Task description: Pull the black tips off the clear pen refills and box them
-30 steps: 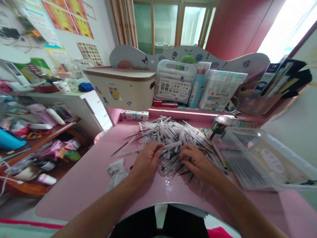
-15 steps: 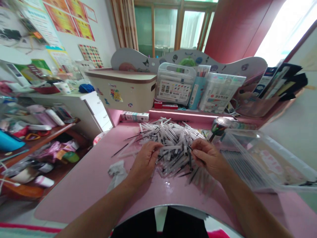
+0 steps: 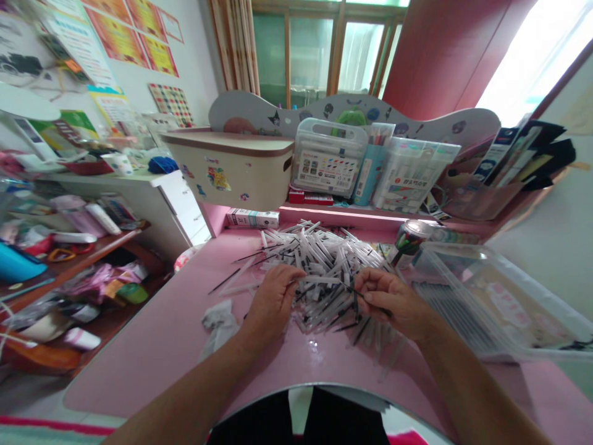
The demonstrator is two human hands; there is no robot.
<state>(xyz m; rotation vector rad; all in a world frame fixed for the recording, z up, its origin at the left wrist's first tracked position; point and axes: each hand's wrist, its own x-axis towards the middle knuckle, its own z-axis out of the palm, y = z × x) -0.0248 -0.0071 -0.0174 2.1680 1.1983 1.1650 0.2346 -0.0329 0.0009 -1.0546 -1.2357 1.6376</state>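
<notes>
Over a heap of slim whitish tubes and thin black rods, my left hand pinches one end of a whitish plastic tube. The tube lies almost level and points right. My right hand has its fingers closed on a thin black rod that looks like a pen refill. The rod's tip meets or lies right beside the tube's free end; I cannot tell whether it is inside. The heap sits on the pink desk, partly hidden by both hands.
At right stands a clear plastic box with dark rods lined up inside. Near it is a drink can. A crumpled white wrapper lies left of my left hand. Behind, a shelf carries a lidded cream bin and marker cases.
My right hand has shifted slightly, and the black rod's tip now lines up with the tube's end. The tube has tilted down a little; my left hand stays nearly still.
</notes>
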